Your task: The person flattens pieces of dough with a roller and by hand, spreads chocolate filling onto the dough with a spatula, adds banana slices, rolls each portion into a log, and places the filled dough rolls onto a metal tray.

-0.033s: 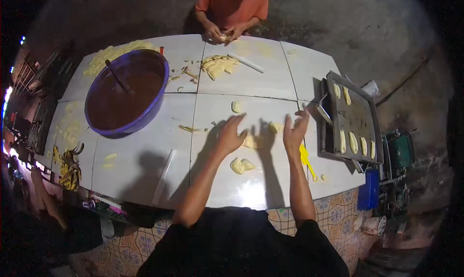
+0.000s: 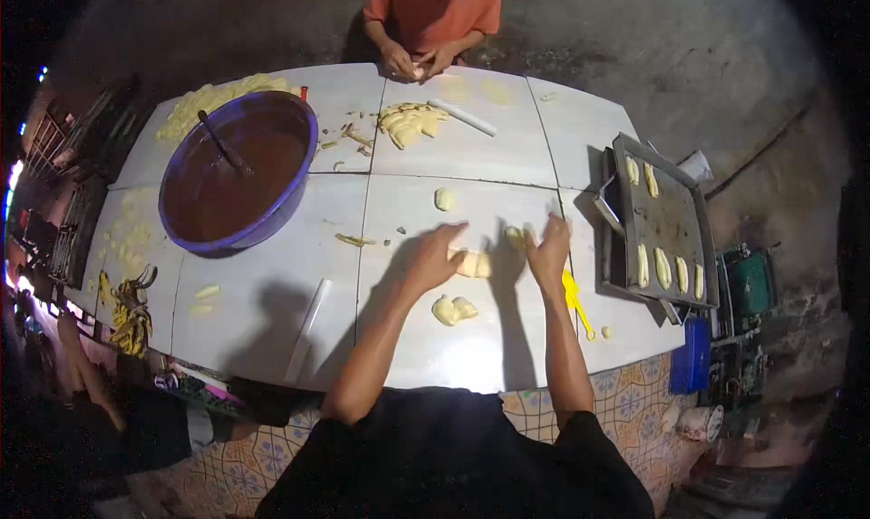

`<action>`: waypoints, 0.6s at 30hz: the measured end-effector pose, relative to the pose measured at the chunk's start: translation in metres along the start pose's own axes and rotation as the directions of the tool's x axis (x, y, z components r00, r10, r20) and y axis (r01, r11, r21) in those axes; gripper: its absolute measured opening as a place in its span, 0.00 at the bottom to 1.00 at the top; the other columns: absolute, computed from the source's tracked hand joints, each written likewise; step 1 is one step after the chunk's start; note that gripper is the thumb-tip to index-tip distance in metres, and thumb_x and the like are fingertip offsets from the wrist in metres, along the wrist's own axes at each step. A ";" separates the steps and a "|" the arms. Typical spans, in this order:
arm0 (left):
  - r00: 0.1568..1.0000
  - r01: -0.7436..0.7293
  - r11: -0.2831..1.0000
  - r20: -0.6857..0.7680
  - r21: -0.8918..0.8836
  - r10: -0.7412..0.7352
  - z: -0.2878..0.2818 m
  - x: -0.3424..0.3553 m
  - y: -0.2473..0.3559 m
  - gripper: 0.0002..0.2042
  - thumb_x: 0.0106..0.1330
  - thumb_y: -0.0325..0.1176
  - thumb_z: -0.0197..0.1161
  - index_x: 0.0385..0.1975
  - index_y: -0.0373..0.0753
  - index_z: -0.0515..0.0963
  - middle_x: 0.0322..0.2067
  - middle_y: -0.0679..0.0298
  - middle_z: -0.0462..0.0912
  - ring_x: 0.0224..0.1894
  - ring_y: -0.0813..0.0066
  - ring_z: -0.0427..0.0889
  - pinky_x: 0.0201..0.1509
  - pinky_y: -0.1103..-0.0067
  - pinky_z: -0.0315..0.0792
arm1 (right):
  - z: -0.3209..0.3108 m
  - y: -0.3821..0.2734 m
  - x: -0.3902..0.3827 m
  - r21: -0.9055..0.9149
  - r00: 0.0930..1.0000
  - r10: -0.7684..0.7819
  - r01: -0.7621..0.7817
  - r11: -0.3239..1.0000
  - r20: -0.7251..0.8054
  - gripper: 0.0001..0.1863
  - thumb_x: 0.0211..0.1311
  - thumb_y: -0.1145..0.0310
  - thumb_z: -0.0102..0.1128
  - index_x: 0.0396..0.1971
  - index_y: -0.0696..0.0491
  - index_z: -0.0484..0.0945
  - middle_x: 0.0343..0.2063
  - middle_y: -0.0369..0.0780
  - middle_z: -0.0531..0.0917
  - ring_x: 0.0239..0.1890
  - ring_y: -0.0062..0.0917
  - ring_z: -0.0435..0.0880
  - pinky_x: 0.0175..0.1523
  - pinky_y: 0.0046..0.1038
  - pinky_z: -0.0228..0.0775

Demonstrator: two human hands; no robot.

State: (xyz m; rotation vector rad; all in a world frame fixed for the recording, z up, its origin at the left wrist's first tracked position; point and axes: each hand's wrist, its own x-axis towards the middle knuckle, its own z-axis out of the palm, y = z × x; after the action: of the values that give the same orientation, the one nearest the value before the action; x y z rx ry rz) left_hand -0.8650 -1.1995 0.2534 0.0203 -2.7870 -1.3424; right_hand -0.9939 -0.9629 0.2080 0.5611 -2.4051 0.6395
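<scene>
My left hand [image 2: 433, 258], fingers stretched out, is on the white-topped table just left of a flat pale dough piece [image 2: 475, 264], its thumb at the dough's edge. Across from it, my right hand [image 2: 548, 254] has its fingers apart beside a small dough lump [image 2: 517, 238]; whether it touches that lump I cannot tell. Closer to me lies a folded-looking pair of dough lumps [image 2: 454, 310]. Beyond my hands sits another dough lump [image 2: 443, 198]. A yellow plastic tool [image 2: 575, 303] is by my right forearm.
A purple tub [image 2: 174, 234] of brown filling with a spoon stands left. At right, a metal tray [image 2: 666, 229] bears several dough sticks. A white rod [image 2: 308, 331] lies near my left forearm. Opposite, a person [image 2: 435, 16] handles a small piece near a dough pile [image 2: 412, 125].
My right hand has shifted slightly nearer to me, its fingers closer to the small lump. My left hand has moved a little. The flat dough between them shows more clearly.
</scene>
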 end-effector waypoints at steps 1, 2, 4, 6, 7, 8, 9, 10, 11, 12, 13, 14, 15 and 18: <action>0.996 -0.083 0.996 -0.038 0.040 0.085 0.012 -0.002 -0.015 0.29 0.62 0.37 0.66 0.65 0.42 0.70 0.61 0.48 0.74 0.62 0.47 0.73 0.66 0.66 0.69 | 0.014 0.014 -0.018 -0.177 0.900 0.208 -0.149 0.973 0.383 0.28 0.59 0.66 0.64 0.58 0.62 0.72 0.52 0.58 0.77 0.53 0.55 0.76 0.61 0.49 0.67; 0.984 -0.140 0.986 -0.093 0.093 0.149 0.022 -0.010 -0.040 0.26 0.62 0.36 0.66 0.61 0.41 0.73 0.60 0.49 0.76 0.59 0.47 0.76 0.64 0.66 0.72 | 0.017 -0.002 -0.035 0.008 0.876 0.106 -0.124 0.992 0.470 0.22 0.63 0.67 0.60 0.54 0.63 0.76 0.52 0.60 0.78 0.54 0.58 0.76 0.64 0.49 0.66; 0.988 -0.153 0.966 0.028 0.207 0.150 0.031 -0.008 -0.054 0.28 0.62 0.38 0.67 0.63 0.41 0.72 0.63 0.54 0.73 0.67 0.52 0.69 0.69 0.64 0.65 | 0.027 -0.034 -0.066 0.542 0.914 0.227 -0.384 0.747 0.335 0.29 0.58 0.69 0.64 0.60 0.61 0.73 0.56 0.61 0.75 0.60 0.55 0.74 0.66 0.46 0.65; 0.983 -0.182 0.961 0.063 0.208 0.172 0.048 -0.004 -0.047 0.28 0.62 0.39 0.68 0.63 0.42 0.72 0.67 0.59 0.69 0.72 0.57 0.62 0.73 0.58 0.57 | 0.031 -0.041 -0.085 0.427 0.922 -0.086 -0.091 0.900 0.378 0.34 0.46 0.80 0.62 0.61 0.57 0.74 0.61 0.55 0.71 0.67 0.51 0.65 0.69 0.45 0.60; 0.983 -0.173 0.958 0.092 0.228 0.156 0.057 -0.003 -0.054 0.26 0.61 0.36 0.68 0.61 0.43 0.74 0.67 0.61 0.69 0.74 0.60 0.58 0.73 0.53 0.52 | 0.029 -0.063 -0.081 0.328 0.902 -0.035 -0.120 0.937 0.431 0.31 0.47 0.79 0.63 0.57 0.58 0.76 0.57 0.55 0.74 0.63 0.48 0.70 0.66 0.43 0.64; 0.986 -0.158 0.961 0.083 0.226 0.143 0.065 -0.005 -0.068 0.26 0.61 0.36 0.68 0.61 0.43 0.74 0.67 0.61 0.69 0.74 0.60 0.58 0.73 0.53 0.52 | 0.019 -0.090 -0.072 0.229 0.878 0.014 -0.141 0.963 0.479 0.27 0.48 0.78 0.64 0.54 0.59 0.77 0.53 0.54 0.78 0.59 0.46 0.75 0.63 0.42 0.67; 0.980 -0.201 0.936 0.052 0.287 0.194 0.072 -0.004 -0.081 0.24 0.61 0.35 0.68 0.59 0.42 0.75 0.66 0.62 0.71 0.73 0.60 0.58 0.72 0.52 0.52 | 0.007 -0.104 -0.064 0.321 0.814 0.151 -0.381 0.867 0.560 0.22 0.49 0.78 0.65 0.49 0.59 0.79 0.47 0.52 0.81 0.52 0.42 0.80 0.58 0.38 0.71; 0.966 -0.249 0.903 0.028 0.350 0.256 0.076 0.003 -0.086 0.23 0.60 0.34 0.67 0.57 0.42 0.76 0.64 0.62 0.72 0.73 0.61 0.59 0.71 0.50 0.52 | 0.001 -0.107 -0.055 0.376 0.718 0.264 -0.598 0.708 0.644 0.18 0.50 0.77 0.66 0.44 0.60 0.80 0.41 0.49 0.85 0.46 0.37 0.84 0.53 0.34 0.75; 0.963 -0.252 0.909 -0.005 0.331 0.269 0.081 0.004 -0.083 0.19 0.59 0.29 0.66 0.52 0.42 0.77 0.61 0.61 0.74 0.71 0.61 0.63 0.72 0.54 0.53 | 0.012 -0.090 -0.060 0.552 0.846 0.142 -0.453 0.700 0.514 0.14 0.52 0.73 0.70 0.39 0.61 0.80 0.28 0.45 0.86 0.34 0.28 0.86 0.43 0.29 0.76; 0.961 -0.259 0.908 -0.002 0.329 0.275 0.083 0.008 -0.081 0.19 0.59 0.29 0.66 0.52 0.42 0.77 0.61 0.61 0.74 0.71 0.61 0.63 0.72 0.54 0.53 | 0.012 -0.063 -0.065 0.570 0.843 0.123 -0.454 0.685 0.523 0.13 0.51 0.72 0.71 0.35 0.61 0.80 0.31 0.44 0.85 0.36 0.27 0.84 0.44 0.28 0.75; 0.969 -0.212 0.957 -0.087 0.199 0.233 0.079 0.005 -0.092 0.18 0.59 0.28 0.65 0.51 0.42 0.78 0.59 0.60 0.76 0.67 0.60 0.67 0.69 0.58 0.58 | -0.003 -0.071 -0.055 0.547 0.826 0.165 -0.492 0.678 0.538 0.11 0.51 0.74 0.70 0.33 0.59 0.79 0.32 0.40 0.83 0.37 0.24 0.82 0.43 0.27 0.75; 0.968 -0.185 0.981 -0.164 0.059 0.192 0.076 0.004 -0.096 0.16 0.59 0.26 0.64 0.49 0.42 0.79 0.56 0.59 0.79 0.64 0.59 0.72 0.67 0.62 0.63 | -0.016 -0.067 -0.047 0.721 0.879 0.167 -0.465 0.513 0.447 0.10 0.52 0.76 0.67 0.34 0.57 0.78 0.33 0.36 0.81 0.39 0.21 0.79 0.44 0.25 0.74; 0.944 -0.122 0.988 -0.319 -0.098 0.085 0.068 -0.002 -0.096 0.13 0.62 0.21 0.56 0.45 0.40 0.79 0.41 0.57 0.82 0.50 0.59 0.81 0.56 0.69 0.73 | -0.047 -0.081 -0.027 0.796 0.841 0.283 -0.533 0.286 0.462 0.10 0.54 0.80 0.64 0.36 0.57 0.77 0.34 0.35 0.79 0.39 0.20 0.77 0.45 0.24 0.73; 0.948 0.103 0.900 -0.232 -0.424 -0.218 0.040 -0.002 -0.092 0.09 0.75 0.35 0.52 0.46 0.43 0.79 0.31 0.62 0.78 0.31 0.73 0.75 0.36 0.74 0.70 | -0.090 -0.084 0.009 0.776 0.913 0.309 0.013 0.631 -0.267 0.24 0.61 0.78 0.60 0.59 0.60 0.70 0.50 0.43 0.76 0.52 0.28 0.76 0.56 0.27 0.72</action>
State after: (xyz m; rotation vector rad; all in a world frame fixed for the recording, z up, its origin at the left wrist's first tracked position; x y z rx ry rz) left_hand -0.8658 -1.2252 0.1568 0.3996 -2.2736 -1.7799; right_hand -0.9185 -0.9817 0.3041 0.4906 -1.7265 1.7247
